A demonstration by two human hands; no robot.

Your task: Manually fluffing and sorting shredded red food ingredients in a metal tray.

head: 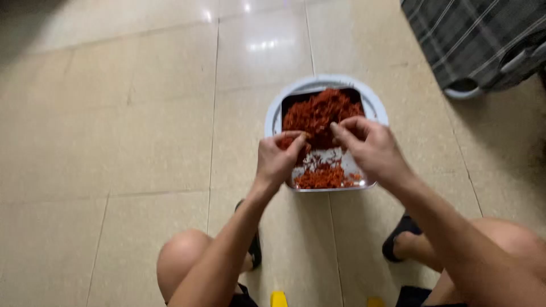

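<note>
Squatting over a square metal tray [364,183] on the tiled floor [114,142], the person has both forearms stretched forward. Left hand [277,159] is curled, fingers pinched shut on some red shredded stuff [318,113]; right hand [367,148] pinches more of the same pile. Tray sits on a round pale-blue lid [273,116]. Plaid bag [472,40] top right.

left hand [277,161] | right hand [368,149] | pinching, seemingly, red shreds [318,113] | metal tray [331,188]
</note>
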